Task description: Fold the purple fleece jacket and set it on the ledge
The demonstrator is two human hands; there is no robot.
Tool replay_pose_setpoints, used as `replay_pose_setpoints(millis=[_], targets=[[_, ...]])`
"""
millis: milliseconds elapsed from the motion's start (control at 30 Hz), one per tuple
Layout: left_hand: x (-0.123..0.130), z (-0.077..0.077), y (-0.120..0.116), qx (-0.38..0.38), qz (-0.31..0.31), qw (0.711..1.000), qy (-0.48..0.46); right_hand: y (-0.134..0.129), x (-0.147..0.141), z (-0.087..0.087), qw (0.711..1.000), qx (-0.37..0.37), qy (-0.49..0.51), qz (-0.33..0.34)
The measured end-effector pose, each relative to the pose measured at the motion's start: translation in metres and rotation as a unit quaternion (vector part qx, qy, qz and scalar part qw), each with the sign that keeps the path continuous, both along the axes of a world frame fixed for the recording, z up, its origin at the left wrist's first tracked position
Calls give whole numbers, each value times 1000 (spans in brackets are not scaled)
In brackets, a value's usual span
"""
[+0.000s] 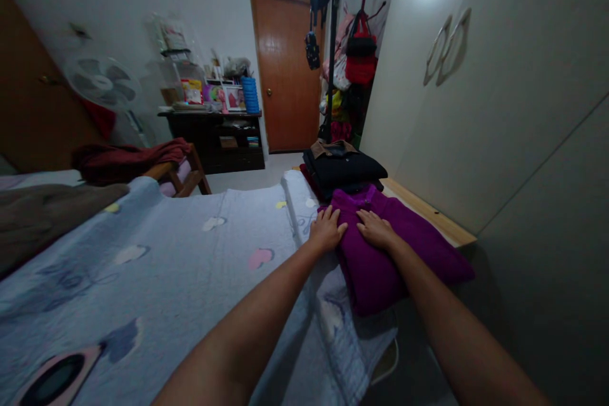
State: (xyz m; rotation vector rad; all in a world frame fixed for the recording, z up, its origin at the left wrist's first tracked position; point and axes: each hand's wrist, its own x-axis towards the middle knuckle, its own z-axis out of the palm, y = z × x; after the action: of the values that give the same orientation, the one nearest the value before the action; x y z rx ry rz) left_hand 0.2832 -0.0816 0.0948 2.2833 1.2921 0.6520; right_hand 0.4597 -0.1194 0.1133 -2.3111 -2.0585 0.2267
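A purple sweater (368, 279), partly folded, lies at the right edge of the bed with its collar toward the far end. My left hand (327, 228) rests on its left edge, fingers spread. On the middle of the sweater, just below the collar, my right hand (375, 228) lies flat with the fingers extended. One side of the sweater spreads out to the right, past the bed's edge. Directly beyond the collar sits a stack of folded dark clothes (347, 168), the top one with a brown collar.
A pale blue patterned bedspread (190, 279) covers the bed. A brown garment (42, 216) lies at its left, and a pink-rimmed object with a dark oval (54, 380) at the near left. A tall white wardrobe (499, 108) stands close on the right.
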Motion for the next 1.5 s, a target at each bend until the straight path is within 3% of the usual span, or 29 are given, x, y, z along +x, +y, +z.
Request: replay_pose_setpoints(millis=[133, 300, 400, 500, 667, 800, 967, 1400, 1500], targets=[[-46, -8, -36, 4, -5, 999, 36, -1, -2, 7, 1000, 6, -11, -1], [-133, -24, -74, 23, 30, 987, 155, -6, -31, 26, 998, 40, -39, -2], [-186, -36, -87, 23, 69, 974, 212, -12, -79, 32, 992, 103, -41, 59], [-233, -44, -97, 13, 112, 961, 253, -18, -143, 27, 981, 128, -3, 144], [-288, -51, -113, 8, 167, 945, 281, -23, -243, -12, 966, 93, 81, 229], [-306, -64, -127, -11, 172, 949, 265, -28, -297, -56, 971, 72, 123, 195], [-310, -82, -137, 31, 187, 959, 212, -37, -325, -92, 976, 122, 98, 153], [-319, -78, -142, -12, 174, 984, 29, -37, -325, -103, 969, 173, 70, 159], [-331, -70, -140, -30, 171, 984, -28, -37, -325, -104, 968, 177, 63, 166]])
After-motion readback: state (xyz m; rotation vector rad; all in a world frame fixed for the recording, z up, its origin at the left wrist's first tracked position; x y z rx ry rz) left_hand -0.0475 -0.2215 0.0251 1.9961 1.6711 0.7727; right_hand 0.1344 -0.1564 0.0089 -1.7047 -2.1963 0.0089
